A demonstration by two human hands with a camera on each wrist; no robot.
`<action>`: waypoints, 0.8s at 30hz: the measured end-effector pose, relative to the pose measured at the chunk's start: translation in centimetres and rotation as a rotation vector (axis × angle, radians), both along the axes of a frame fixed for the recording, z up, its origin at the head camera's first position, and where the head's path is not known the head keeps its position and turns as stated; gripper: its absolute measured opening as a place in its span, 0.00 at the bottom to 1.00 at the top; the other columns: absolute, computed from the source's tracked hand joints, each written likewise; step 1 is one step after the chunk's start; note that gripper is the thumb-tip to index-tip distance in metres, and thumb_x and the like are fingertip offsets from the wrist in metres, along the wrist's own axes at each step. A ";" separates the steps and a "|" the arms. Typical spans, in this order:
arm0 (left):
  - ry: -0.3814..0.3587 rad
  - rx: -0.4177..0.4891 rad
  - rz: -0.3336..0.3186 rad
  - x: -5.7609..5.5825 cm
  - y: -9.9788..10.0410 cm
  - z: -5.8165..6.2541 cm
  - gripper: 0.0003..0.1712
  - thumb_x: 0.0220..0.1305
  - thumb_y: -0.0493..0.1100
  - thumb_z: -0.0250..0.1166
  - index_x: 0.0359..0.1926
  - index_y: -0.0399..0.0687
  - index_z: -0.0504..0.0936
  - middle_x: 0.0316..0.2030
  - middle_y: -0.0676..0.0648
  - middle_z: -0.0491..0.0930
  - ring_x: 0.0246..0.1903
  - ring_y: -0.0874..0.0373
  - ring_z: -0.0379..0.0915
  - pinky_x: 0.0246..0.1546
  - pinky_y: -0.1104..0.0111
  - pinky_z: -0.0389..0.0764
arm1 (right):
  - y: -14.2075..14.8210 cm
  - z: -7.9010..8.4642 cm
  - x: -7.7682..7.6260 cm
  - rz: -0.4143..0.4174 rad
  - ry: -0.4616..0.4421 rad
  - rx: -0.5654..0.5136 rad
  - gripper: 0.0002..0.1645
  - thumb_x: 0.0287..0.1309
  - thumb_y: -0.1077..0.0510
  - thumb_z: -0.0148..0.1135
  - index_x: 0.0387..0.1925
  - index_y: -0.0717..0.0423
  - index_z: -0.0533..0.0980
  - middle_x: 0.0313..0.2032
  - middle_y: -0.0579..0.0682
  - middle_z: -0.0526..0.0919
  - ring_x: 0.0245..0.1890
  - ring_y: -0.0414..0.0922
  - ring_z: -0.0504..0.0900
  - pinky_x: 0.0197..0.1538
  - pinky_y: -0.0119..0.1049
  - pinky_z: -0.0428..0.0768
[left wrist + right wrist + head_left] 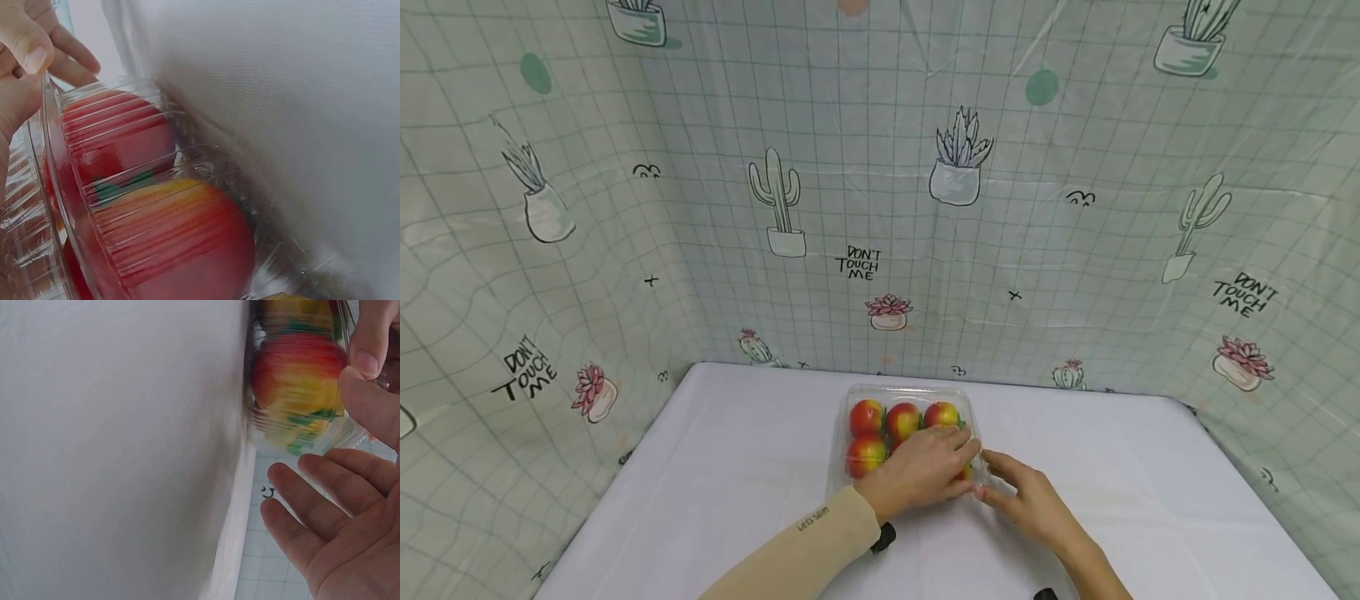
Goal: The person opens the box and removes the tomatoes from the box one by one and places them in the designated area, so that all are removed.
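A clear plastic box [910, 392] holds several round red-and-yellow fruits [867, 418], some with small green leaves. Its ridged wall covers a fruit [187, 244] in the left wrist view. My left hand [925, 467] reaches across the lid from the left and grips the front right corner, hiding some of the fruits. Beside that corner is my right hand [1026, 496], its thumb [375, 409] at the rim right by the left thumb [365, 359]. The other right fingers [306, 500] are spread apart past the box's right side.
Under the box lies a white-covered table [737, 467]. Behind it and on both sides hangs a grid-patterned cloth [850, 192] printed with cacti and lettering. A dark strap piece [883, 537] shows at the left wrist, another [1045, 594] near the right forearm.
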State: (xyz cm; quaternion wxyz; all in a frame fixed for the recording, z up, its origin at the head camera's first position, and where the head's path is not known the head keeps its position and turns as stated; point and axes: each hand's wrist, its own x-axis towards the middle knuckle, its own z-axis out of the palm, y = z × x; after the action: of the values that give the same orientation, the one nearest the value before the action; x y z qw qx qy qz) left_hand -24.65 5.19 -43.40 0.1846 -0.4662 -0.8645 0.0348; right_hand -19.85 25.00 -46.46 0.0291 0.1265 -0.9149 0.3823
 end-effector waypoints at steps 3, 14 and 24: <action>0.037 -0.016 -0.004 0.0 0.0 -0.1 0.30 0.64 0.64 0.57 0.59 0.52 0.74 0.59 0.48 0.74 0.56 0.56 0.73 0.57 0.66 0.73 | 0.0 0.0 0.0 0.002 -0.011 -0.009 0.40 0.55 0.41 0.65 0.63 0.60 0.68 0.60 0.59 0.73 0.58 0.58 0.74 0.57 0.55 0.73; 0.121 -0.068 -0.006 0.0 0.1 -0.1 0.27 0.66 0.61 0.56 0.58 0.50 0.74 0.57 0.48 0.76 0.54 0.57 0.74 0.58 0.66 0.72 | -0.1 0.0 -0.1 -0.005 -0.013 -0.030 0.39 0.55 0.45 0.67 0.63 0.62 0.69 0.59 0.60 0.74 0.57 0.60 0.74 0.56 0.54 0.74; 0.098 -0.084 0.003 0.0 0.4 -0.1 0.27 0.66 0.61 0.56 0.59 0.50 0.73 0.59 0.48 0.75 0.55 0.57 0.74 0.58 0.67 0.72 | 0.1 0.0 -0.1 -0.022 -0.010 -0.023 0.39 0.53 0.47 0.69 0.62 0.63 0.70 0.60 0.58 0.73 0.60 0.58 0.71 0.58 0.51 0.72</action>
State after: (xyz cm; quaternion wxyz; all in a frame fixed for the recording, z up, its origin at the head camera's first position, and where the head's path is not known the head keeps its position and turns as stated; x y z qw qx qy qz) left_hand -24.67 5.57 -43.54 0.2069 -0.4702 -0.8528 0.0943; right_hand -19.99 25.07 -46.46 0.0302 0.1140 -0.9118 0.3933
